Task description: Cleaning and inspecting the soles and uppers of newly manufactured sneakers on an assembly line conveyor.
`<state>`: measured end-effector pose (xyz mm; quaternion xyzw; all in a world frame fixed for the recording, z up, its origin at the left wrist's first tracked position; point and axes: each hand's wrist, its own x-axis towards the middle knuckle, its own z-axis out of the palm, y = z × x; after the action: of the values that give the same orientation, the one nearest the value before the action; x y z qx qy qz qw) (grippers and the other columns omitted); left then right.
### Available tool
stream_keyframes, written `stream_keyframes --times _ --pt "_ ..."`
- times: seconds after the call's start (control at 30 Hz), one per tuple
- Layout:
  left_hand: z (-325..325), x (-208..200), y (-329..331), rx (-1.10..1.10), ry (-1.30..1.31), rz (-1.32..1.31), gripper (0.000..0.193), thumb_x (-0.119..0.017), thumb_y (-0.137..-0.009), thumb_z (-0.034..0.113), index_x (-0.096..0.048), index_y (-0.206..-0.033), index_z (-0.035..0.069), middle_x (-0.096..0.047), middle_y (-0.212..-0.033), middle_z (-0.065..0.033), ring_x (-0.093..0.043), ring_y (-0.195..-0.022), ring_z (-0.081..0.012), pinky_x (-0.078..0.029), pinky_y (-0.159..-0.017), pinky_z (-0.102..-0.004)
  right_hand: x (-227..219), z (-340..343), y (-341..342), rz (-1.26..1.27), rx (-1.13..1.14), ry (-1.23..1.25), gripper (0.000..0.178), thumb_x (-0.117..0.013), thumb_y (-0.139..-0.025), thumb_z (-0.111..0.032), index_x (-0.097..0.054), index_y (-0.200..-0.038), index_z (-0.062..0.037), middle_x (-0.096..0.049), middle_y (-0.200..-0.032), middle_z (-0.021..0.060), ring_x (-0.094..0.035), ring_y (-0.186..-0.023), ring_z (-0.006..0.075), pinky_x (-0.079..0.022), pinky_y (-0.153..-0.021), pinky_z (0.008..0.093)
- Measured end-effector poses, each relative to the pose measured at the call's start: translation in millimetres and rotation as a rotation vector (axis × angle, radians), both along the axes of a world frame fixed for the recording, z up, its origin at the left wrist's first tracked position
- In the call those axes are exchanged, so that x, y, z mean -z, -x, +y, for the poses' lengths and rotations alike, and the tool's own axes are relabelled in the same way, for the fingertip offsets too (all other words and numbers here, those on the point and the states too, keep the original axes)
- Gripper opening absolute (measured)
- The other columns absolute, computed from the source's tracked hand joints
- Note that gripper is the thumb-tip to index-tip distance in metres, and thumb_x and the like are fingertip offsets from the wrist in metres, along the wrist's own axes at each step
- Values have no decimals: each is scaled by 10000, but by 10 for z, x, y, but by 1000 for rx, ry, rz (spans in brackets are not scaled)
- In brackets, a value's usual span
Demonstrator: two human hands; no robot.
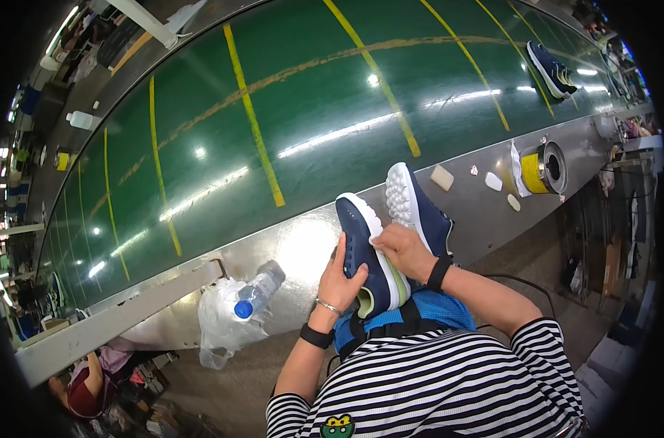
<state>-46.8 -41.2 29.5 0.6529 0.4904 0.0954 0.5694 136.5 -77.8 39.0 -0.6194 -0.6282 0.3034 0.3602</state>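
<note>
A navy sneaker (376, 274) with a white sole and a pale green lining is tilted up in front of my body, its toe pointing away from me. My left hand (338, 283) grips it along the upper, thumb and fingers on the navy fabric. My right hand (406, 252) is closed, its bent fingertips pressed against the white sole edge; whatever they pinch, if anything, is hidden. Just beyond that hand a second navy sneaker (433, 219) lies on its side on the metal ledge, its knobbly white outsole (400, 196) showing.
A green conveyor belt (332, 109) with yellow lines runs past the metal ledge (303, 248). A plastic bottle (257, 293) and clear bag (226, 321) are at left. Pale blocks (441, 177) and a yellow can (540, 173) stand right. Another shoe (551, 69) lies on the belt.
</note>
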Motion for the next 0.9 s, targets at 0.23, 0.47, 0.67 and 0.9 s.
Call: stream_keyframes --times 0.23,0.47,0.67,0.9 --pt "0 14 14 31 -79 56 773 -605 -750 229 -203 -1395 88 -543 -1116 -242 -562 -950 -381 -460 -812 -387 -83 -200 22 61 -40 135 68 -602 -734 0 -613 -798 -21 -552 -744 116 -560 -725 298 -451 -658 363" --pt "0 50 26 -34 -40 -94 746 -609 -755 206 -231 -1386 79 -552 -1095 -243 -570 -932 -372 -460 -800 -385 23 -59 22 53 2 15 86 -581 -729 -11 -583 -811 -37 -534 -753 118 -545 -763 307 -441 -676 376" --pt "-35 99 21 25 -189 -11 761 -614 -753 209 -221 -1392 80 -566 -1059 -244 -577 -926 -358 -460 -781 -385 -133 -391 -21 97 -155 242 43 -605 -730 -54 -612 -753 -19 -573 -771 135 -569 -786 316 -451 -710 381" --pt "225 -200 -199 131 -211 248 793 -660 -728 258 -249 -1385 86 -527 -1081 -237 -546 -916 -367 -437 -803 -394 -397 -323 -497 258 320 154 114 -630 -753 -79 -613 -844 -14 -607 -800 80 -601 -790 176 -456 -720 280"
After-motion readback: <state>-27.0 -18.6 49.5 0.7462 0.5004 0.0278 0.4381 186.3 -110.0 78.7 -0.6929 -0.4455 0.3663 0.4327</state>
